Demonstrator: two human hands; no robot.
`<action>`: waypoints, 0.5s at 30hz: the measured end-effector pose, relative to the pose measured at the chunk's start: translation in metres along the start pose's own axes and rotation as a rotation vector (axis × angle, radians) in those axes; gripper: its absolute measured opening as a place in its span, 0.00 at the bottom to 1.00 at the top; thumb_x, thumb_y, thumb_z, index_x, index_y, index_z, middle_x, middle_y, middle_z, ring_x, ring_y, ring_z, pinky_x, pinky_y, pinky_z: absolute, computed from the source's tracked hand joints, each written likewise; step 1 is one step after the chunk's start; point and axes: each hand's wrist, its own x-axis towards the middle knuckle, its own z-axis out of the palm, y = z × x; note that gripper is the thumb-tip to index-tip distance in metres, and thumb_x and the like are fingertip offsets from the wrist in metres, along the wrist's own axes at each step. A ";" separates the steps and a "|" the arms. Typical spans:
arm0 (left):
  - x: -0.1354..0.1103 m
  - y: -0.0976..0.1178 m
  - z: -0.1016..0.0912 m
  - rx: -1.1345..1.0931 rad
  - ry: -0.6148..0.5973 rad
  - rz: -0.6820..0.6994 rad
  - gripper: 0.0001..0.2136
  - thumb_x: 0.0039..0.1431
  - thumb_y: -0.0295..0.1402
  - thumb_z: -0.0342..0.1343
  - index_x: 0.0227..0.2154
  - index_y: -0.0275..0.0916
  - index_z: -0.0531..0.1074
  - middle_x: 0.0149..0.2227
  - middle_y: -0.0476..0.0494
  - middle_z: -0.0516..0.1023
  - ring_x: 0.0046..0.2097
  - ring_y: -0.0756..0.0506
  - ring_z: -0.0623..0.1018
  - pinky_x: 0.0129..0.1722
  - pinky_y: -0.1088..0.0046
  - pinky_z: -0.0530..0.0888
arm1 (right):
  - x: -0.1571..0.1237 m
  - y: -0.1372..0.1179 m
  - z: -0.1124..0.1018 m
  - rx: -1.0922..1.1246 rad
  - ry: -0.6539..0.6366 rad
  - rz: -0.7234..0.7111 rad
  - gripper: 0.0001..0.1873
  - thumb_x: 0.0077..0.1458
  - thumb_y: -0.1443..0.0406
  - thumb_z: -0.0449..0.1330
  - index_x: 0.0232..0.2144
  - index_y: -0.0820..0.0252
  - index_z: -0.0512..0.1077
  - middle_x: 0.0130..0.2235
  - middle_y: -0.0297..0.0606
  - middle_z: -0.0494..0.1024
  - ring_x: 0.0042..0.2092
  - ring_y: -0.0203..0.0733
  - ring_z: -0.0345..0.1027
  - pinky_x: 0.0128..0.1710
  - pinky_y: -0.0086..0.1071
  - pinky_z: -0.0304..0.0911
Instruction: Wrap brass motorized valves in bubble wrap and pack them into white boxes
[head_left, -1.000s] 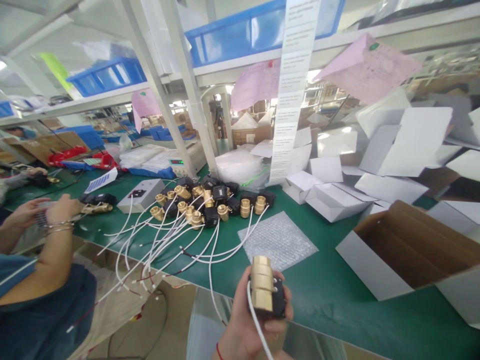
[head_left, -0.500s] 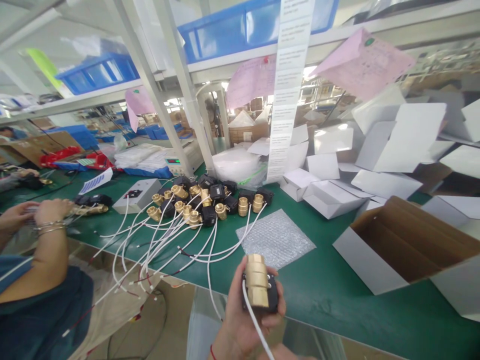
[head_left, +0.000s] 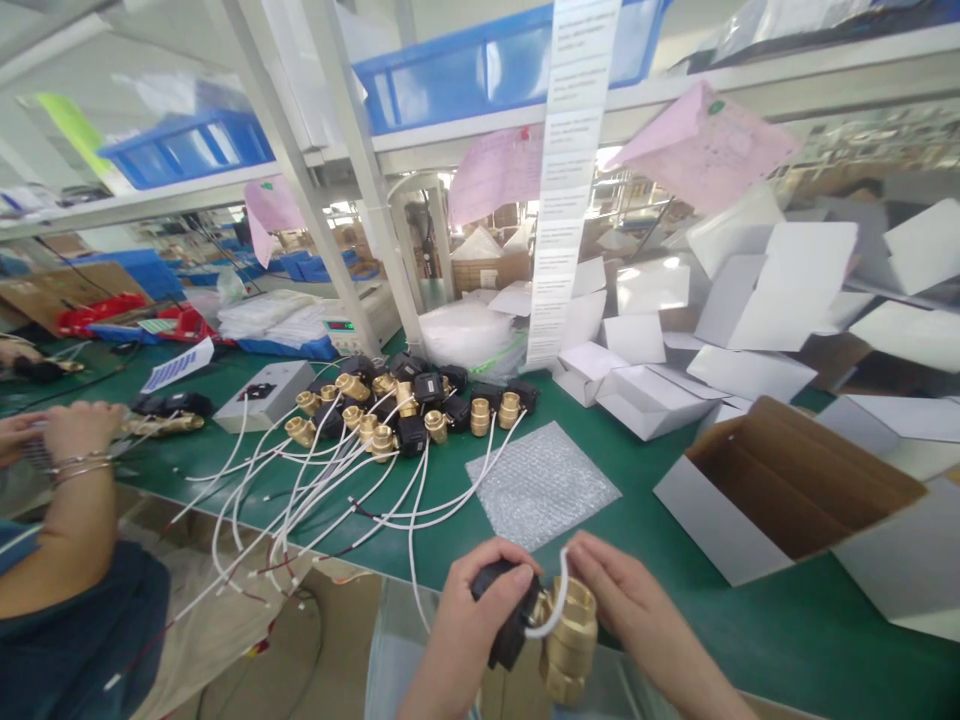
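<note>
Cable (head_left: 562, 590), white and bent in a curve over the brass valve (head_left: 574, 645) it belongs to, seems to be what I am working at now: I judge the step in hand to be shaping or tucking it. My left grip (head_left: 480, 610) is closed around the black housing (head_left: 511, 640), thumb over its top; my right grip (head_left: 634, 595) is nearly closed, fingertips pinched on the cable at the valve's upper end. I have the whole piece raised at the near edge of the green desk (head_left: 637, 520), just in front of the bubble-wrap sheet (head_left: 544, 485). As I judge it, the next move calls for a firm left hold and a light right pinch, since the cable looks springy. Left of the sheet lies a heap of similar valves (head_left: 375, 415), their leads trailing over the desk's near edge, with a grey box (head_left: 262, 400) beyond. Toward the right end stand an open carton (head_left: 720, 510) and a jumble of white boxes (head_left: 652, 400). Blue bins (head_left: 450, 80) sit on the shelf (head_left: 750, 72) above, pink papers (head_left: 495, 175) hanging below. At the left end, a co-worker's hands (head_left: 79, 430) are busy; I cannot tell with what.
</note>
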 end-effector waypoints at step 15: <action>-0.012 0.006 0.009 -0.524 -0.265 -0.261 0.28 0.43 0.50 0.73 0.42 0.41 0.70 0.29 0.50 0.76 0.23 0.50 0.77 0.13 0.84 0.53 | 0.006 0.003 -0.016 -0.198 0.163 -0.080 0.29 0.68 0.42 0.49 0.26 0.57 0.63 0.26 0.32 0.64 0.28 0.43 0.59 0.28 0.30 0.54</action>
